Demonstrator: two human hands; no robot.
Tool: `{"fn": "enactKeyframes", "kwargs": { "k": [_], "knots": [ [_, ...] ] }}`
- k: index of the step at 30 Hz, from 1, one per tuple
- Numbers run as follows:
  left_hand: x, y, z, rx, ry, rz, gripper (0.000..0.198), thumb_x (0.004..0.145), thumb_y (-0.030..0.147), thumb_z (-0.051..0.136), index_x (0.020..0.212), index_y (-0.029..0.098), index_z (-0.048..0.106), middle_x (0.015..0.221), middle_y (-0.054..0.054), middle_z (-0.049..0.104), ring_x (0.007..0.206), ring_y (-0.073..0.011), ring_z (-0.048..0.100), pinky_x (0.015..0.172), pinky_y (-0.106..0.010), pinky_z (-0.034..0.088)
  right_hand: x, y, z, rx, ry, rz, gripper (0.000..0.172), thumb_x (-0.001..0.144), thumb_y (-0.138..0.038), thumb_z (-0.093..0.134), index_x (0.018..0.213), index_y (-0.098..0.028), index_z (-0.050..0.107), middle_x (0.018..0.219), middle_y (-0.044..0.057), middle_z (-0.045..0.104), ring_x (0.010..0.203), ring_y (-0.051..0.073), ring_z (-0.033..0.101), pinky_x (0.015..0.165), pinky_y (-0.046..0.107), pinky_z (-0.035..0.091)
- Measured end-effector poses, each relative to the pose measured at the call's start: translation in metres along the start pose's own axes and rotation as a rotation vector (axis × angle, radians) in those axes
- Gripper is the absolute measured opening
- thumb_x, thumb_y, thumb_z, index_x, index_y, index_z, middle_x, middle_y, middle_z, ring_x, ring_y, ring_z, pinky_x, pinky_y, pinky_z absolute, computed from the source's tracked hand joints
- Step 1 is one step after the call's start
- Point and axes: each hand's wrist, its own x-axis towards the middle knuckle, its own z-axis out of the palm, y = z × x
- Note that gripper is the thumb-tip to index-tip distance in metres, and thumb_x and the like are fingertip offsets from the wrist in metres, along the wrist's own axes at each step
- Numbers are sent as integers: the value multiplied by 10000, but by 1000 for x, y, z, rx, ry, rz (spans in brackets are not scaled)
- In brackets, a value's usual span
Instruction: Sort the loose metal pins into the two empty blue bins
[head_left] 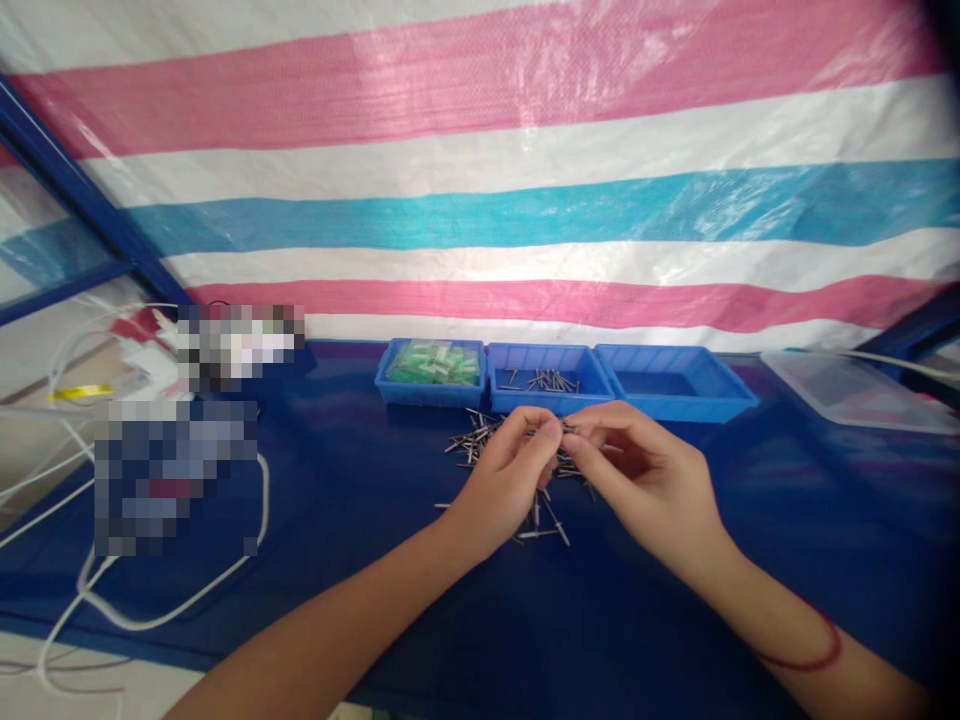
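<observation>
Silvery, slender metal pins (472,440) lie around the left hand (514,475) and right hand (649,475), fingers pinched together, apparently gripping some; the next move needs delicacy.

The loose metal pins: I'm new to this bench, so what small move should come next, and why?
Perhaps carry the small piece between the hands, mostly hidden, to the middle blue bin: the left hand and right hand are together over the loose metal pins, and that bin holds similar pins.
</observation>
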Motion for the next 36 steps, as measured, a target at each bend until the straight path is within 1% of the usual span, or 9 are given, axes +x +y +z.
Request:
{"fn": "enactKeyframes", "kwargs": {
  "k": [4,7,11,14,17,20,24,28,36],
  "knots": [
    [2,2,-2,-184,-51,-121,251,877,427,511,843,179,524,658,33,441,577,-73,424,537,-186,337,5,-2,0,-103,-56,-89,81,855,-243,608,933,-250,632,834,28,603,659,144,538,593,297,473],
    [3,6,-3,-209,38,-147,245,879,426,510,873,182,528,716,27,458,569,-57,423,501,-164,318,21,-4,1,-186,-45,-148,77,863,-278,598,917,-234,631,821,35,610,658,150,542,584,297,464],
    [5,8,-6,-164,154,-120,197,889,375,499,979,200,511,841,20,483,521,-33,397,451,-169,273,55,6,1,-380,57,-228,121,871,-302,576,940,-217,628,843,43,645,649,147,554,554,281,447],
    [5,6,-12,72,78,-20,165,907,318,472,1001,193,525,793,24,506,514,-49,391,475,-193,298,79,22,0,-613,8,-334,125,870,-269,556,925,-190,635,873,65,670,660,161,572,624,311,454],
    [2,3,-17,507,-93,245,164,915,276,478,994,178,583,819,-3,588,664,-100,512,639,-240,410,86,34,-5,-769,-40,-352,222,861,-252,547,1049,-154,615,877,87,668,731,202,590,700,352,459],
    [-1,-5,-15,945,-293,563,212,936,254,452,1027,183,630,972,-39,656,924,-165,558,843,-316,401,75,34,-12,-752,26,-331,291,863,-295,551,1118,-159,582,861,66,663,718,192,586,705,340,467],
    [-2,-24,-1,1280,-453,810,285,969,304,398,1170,251,592,1178,-3,635,1091,-204,504,851,-374,357,48,32,-20,-692,36,-277,250,862,-287,546,1084,-177,582,822,32,652,669,163,571,656,300,472],
    [-1,-37,7,1375,-498,877,262,971,296,409,1122,223,611,1067,-3,667,1032,-190,525,840,-389,343,33,37,-24,-663,4,-213,238,860,-268,547,1082,-189,579,824,20,650,657,153,577,629,287,470],
    [0,-30,9,1530,-470,835,131,935,171,497,884,199,614,891,-2,664,931,-165,553,828,-361,341,27,27,-26,-624,3,-198,215,863,-270,546,1056,-191,600,794,18,652,633,144,576,582,269,462]
  ]
}}
